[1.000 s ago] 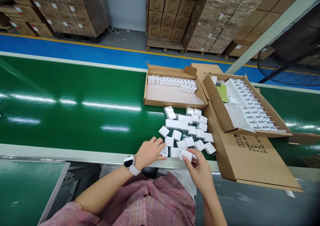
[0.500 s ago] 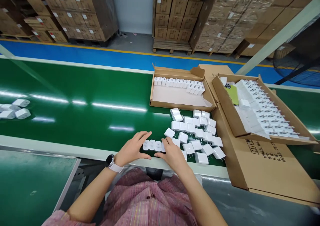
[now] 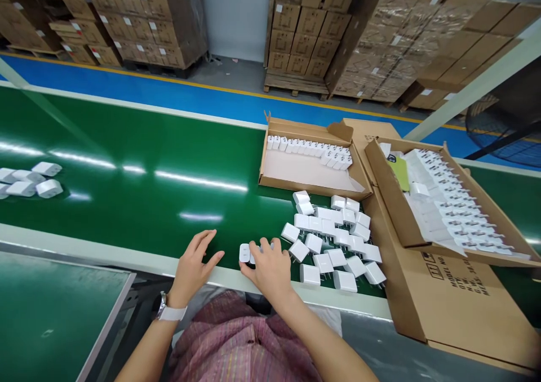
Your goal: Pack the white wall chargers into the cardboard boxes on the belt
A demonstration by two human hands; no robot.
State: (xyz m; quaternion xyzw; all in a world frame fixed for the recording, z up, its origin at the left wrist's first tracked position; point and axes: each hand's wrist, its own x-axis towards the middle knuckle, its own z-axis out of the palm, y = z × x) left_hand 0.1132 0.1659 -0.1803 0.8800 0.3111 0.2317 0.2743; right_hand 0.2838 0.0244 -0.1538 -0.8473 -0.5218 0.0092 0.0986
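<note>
**My right hand [image 3: 269, 272] curled over a short row of white wall chargers [image 3: 244, 253], my left hand [image 3: 193, 268] spread open beside it.**

My left hand has just come off the row and now hovers with its fingers apart, touching nothing, near the front edge of the green conveyor belt [image 3: 127, 145]. My right fingers press down on the chargers at lower centre and hide most of the row, so I cannot tell how many are under them. The loose pile of chargers [image 3: 338, 244] lies just to the right of that hand. Above the pile, an open cardboard tray [image 3: 315, 189] holds neat rows of chargers, and a fuller carton [image 3: 465, 252] sits at right. A small cluster of chargers [image 3: 29, 182] rests at the far left of the belt.
</note>
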